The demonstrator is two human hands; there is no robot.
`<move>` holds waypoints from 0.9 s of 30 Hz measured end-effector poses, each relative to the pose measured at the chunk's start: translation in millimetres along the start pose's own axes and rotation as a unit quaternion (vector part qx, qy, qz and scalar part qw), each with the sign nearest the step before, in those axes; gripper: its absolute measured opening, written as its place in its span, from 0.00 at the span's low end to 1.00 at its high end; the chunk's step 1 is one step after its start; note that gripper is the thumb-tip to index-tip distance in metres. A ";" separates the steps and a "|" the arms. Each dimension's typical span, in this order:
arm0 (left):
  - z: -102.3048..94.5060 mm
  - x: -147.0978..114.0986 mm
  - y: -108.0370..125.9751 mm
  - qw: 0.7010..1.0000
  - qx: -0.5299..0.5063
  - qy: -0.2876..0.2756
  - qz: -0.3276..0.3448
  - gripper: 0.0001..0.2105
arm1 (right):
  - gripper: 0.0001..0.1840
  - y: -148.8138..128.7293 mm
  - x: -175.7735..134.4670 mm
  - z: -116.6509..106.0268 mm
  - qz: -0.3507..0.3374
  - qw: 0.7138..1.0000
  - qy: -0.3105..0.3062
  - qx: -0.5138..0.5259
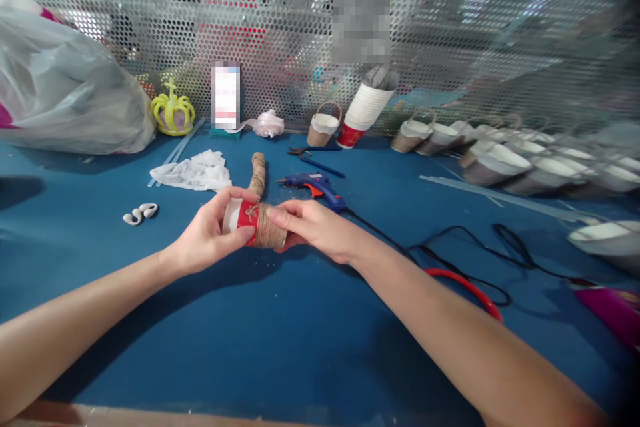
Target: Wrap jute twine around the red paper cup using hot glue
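Between my two hands lies a red and white paper cup, turned on its side, with brown twine wound around one end. My left hand is closed round the white end, thumb along the red band. On the twine-covered end, my right hand grips with its thumb on top; its other fingers are partly hidden beneath. Just beyond the cup rests a roll of twine. A blue hot glue gun lies on the table behind my right hand.
Pliers, crumpled white lace and earbuds lie around. A tilted cup stack, a small twine basket and a yellow crown stand at the back. Several baskets and a black cord are right; a plastic bag left.
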State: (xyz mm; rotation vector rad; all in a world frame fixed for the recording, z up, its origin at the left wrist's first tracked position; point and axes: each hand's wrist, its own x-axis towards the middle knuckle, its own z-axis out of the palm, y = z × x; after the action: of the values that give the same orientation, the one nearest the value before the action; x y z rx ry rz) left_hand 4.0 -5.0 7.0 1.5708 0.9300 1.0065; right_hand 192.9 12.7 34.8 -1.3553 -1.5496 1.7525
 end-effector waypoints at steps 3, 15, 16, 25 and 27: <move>1.4 0.0 1.9 1.000 0.011 0.003 -0.011 0.16 | 0.12 0.6 -0.8 0.8 0.001 1.000 0.007 -0.008; 0.6 -1.5 5.7 1.000 0.026 -0.004 -0.012 0.18 | 0.19 8.2 -0.5 -2.0 -0.052 0.997 0.012 -0.061; -2.1 -0.6 7.4 1.000 0.018 -0.015 -0.016 0.19 | 0.19 8.0 -1.5 -2.6 -0.068 0.994 0.019 -0.084; -11.6 8.0 6.0 0.988 -0.047 -0.071 -0.132 0.19 | 0.23 1.9 -10.8 -4.5 -0.129 0.943 0.009 -0.305; -9.0 7.2 3.8 0.988 -0.043 -0.072 -0.131 0.18 | 0.19 -5.0 -4.1 -10.4 -0.145 0.920 -0.002 -0.363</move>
State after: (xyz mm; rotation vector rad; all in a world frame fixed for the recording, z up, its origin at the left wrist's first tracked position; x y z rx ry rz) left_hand -1.5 3.9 13.1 1.3868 0.9515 0.7289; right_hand 202.2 15.9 42.1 -1.3100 -2.3955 1.0227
